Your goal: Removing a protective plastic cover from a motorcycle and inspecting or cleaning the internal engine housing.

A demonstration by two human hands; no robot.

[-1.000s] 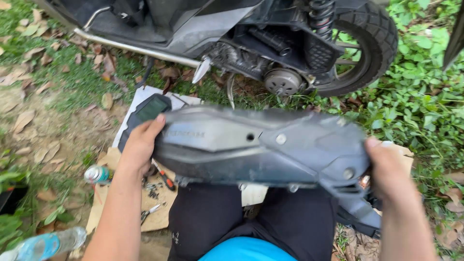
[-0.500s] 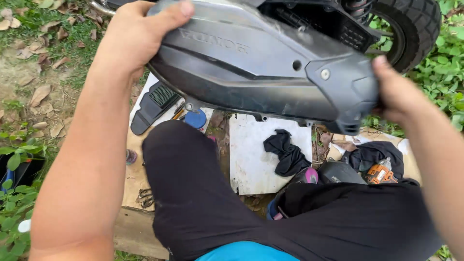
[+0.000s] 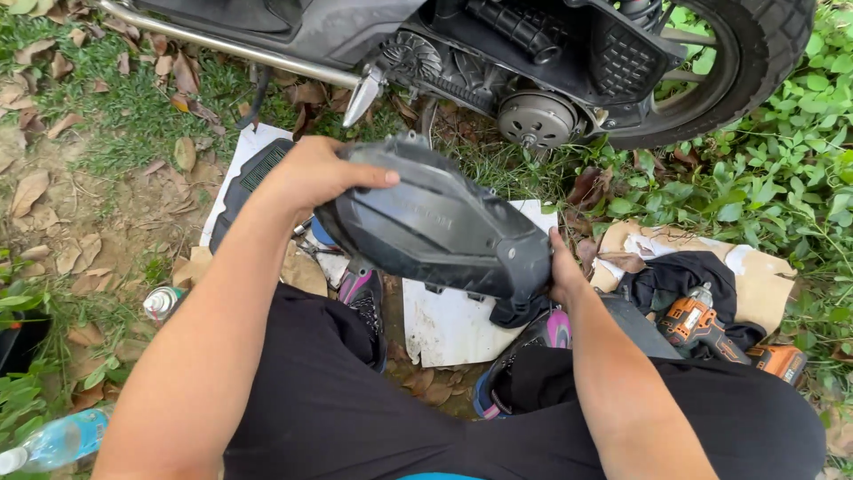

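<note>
I hold a dark grey plastic engine cover [image 3: 435, 222] in front of me, above my knees. My left hand [image 3: 311, 173] grips its left end from above, fingers over the top edge. My right hand [image 3: 564, 271] holds its right end from below, mostly hidden behind the cover. Beyond it stands a scooter [image 3: 498, 53] with its side open, showing the round metal clutch [image 3: 536, 118] and a finned fan part [image 3: 410, 55]. My legs in black trousers fill the bottom of the view.
A white panel [image 3: 453, 329] and cardboard [image 3: 764, 276] lie on the ground. An orange power drill [image 3: 697, 320] rests on a black cloth [image 3: 666, 280] at right. A spray can [image 3: 162, 302] and a plastic bottle [image 3: 58, 440] lie at left. Rear wheel [image 3: 746, 62] top right.
The cover has come down and away from the camera, now held lower and turned more end-on. The scooter's open engine side is back in view.
</note>
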